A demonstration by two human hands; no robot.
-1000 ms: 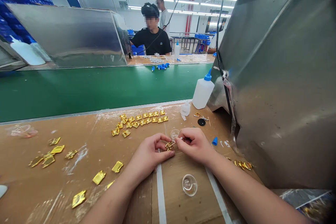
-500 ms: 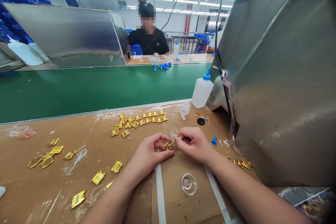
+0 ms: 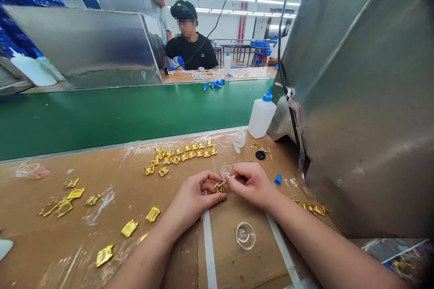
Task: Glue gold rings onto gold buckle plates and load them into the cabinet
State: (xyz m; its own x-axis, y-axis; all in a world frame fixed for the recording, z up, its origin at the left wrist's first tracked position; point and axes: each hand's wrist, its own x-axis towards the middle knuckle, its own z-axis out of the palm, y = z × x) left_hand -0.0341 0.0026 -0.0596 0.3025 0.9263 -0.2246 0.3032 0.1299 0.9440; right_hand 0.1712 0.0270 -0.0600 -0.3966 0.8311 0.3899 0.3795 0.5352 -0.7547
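Between the thumb and fingers of my left hand (image 3: 200, 192) is a small gold piece (image 3: 219, 187). My right hand (image 3: 249, 185) pinches a thin white-tipped stick (image 3: 224, 182), its end at the gold piece. Just behind my fingertips a small clear cup (image 3: 225, 170) is partly hidden. Another clear cup (image 3: 246, 235) stands nearer, below my right hand. Rows of gold pieces (image 3: 185, 156) lie beyond my left hand, and several more gold pieces (image 3: 76, 193) are scattered at the left.
A white bottle with a blue cap (image 3: 262, 115) and a small bottle (image 3: 239, 138) stand behind my hands. A metal hood (image 3: 366, 113) rises at the right, with gold rings (image 3: 313, 209) near it. A green belt (image 3: 118, 115) crosses ahead; two people are beyond.
The person in black across the belt has turned the head to the side, and another standing person now shows behind. The blue pieces on the belt shifted slightly right. My hands hold nearly the same pose.
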